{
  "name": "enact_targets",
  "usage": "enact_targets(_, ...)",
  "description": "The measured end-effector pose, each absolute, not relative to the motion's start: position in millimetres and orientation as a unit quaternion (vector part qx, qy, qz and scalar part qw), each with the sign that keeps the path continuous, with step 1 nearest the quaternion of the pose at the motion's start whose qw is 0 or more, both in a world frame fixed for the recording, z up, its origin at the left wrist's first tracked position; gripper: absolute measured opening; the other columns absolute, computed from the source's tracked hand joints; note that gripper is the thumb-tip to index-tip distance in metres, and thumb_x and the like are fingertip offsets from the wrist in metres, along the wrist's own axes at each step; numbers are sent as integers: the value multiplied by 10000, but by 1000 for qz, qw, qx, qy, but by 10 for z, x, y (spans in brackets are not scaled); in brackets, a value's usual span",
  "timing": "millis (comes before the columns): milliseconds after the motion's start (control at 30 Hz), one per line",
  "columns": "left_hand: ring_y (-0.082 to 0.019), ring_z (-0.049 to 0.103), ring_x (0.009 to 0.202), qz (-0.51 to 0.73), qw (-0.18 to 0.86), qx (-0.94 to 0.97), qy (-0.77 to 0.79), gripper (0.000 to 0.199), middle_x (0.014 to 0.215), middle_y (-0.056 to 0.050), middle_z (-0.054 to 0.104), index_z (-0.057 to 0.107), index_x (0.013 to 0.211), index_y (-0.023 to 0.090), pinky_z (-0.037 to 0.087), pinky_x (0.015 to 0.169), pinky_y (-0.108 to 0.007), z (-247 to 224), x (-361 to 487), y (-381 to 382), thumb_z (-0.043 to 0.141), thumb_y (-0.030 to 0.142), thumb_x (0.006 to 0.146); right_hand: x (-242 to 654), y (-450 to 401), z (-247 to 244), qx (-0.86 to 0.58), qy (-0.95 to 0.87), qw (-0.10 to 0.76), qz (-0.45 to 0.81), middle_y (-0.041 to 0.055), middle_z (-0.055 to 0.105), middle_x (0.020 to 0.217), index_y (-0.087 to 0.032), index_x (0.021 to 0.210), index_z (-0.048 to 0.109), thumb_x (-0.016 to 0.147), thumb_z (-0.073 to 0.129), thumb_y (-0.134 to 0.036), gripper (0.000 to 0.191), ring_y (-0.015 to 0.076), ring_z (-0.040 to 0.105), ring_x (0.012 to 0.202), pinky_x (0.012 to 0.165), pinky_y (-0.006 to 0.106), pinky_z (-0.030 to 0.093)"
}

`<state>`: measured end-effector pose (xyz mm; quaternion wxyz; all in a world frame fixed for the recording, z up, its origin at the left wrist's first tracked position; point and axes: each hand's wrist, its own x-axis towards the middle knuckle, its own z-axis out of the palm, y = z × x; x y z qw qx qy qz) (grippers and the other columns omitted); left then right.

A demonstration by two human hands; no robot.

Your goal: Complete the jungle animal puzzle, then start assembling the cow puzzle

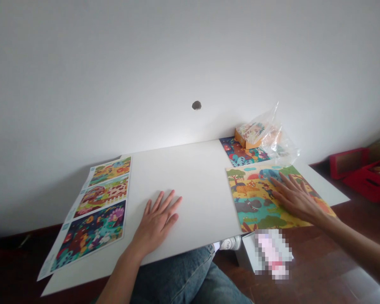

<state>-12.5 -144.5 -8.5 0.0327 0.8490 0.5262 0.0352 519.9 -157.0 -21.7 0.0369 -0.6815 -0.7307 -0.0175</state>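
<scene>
My left hand (156,221) lies flat on the white table (190,185), fingers spread, with nothing under it but the tabletop. On the right, my right hand (294,196) rests with fingers spread on the right part of a colourful animal picture board (248,207), which shows a hippo, a leopard and trees. A sheet with three printed pictures (98,196) lies along the table's left end. Behind the animal board is a dark blue picture (243,157), partly covered by an orange illustrated box (248,137) and a clear plastic bag (280,143).
A white wall (145,76) with a small hole (196,105) stands behind the table. Red boxes (370,181) lie on the floor at the right. Below the table's front edge are my jeans-clad legs (180,278) and a white box (248,253) with a blurred top.
</scene>
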Motion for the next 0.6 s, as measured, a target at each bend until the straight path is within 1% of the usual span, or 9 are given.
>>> enact_targets(67,-323,150,1513,31,33,848,528,517,1634,53,187,217,1526,435,235,1163,-630,-84,-126,-1446,323,448,1020,5060,-1612,-225,-696,-718,28,-9,7,105,1652,-422,1562,165,967,291,-636,645,413,129,1484,1112,715,235)
enact_targets(133,-325,143,1514,27,34,848,528,521,1635,50,184,203,1529,436,229,1162,-634,-86,-127,-1445,318,450,1021,5066,-1603,-225,-695,-719,19,-4,1,92,1654,-421,1566,133,963,271,-654,661,391,108,1493,1129,698,219)
enact_targets(267,-328,135,1515,26,38,849,526,525,1636,46,184,195,1532,435,220,1161,-646,-95,-132,-1439,317,446,1021,5320,-1510,-221,-685,-729,-1,11,-28,48,1656,-427,1564,124,961,265,-663,663,358,68,1502,1163,648,203)
enact_targets(467,-327,143,1514,25,43,847,530,520,1638,50,177,208,1530,436,219,1164,-643,-82,-120,-1445,314,450,1021,5550,-1449,-265,-681,-732,1,11,-51,23,1653,-442,1561,104,962,282,-657,661,346,76,1503,1170,629,214)
enact_targets(600,-330,146,1513,28,44,847,529,523,1636,41,189,208,1531,430,223,1162,-643,-72,-115,-1450,319,448,1020,5607,-1445,-287,-674,-738,12,7,-41,42,1651,-441,1560,108,966,305,-638,656,348,104,1499,1164,633,223)
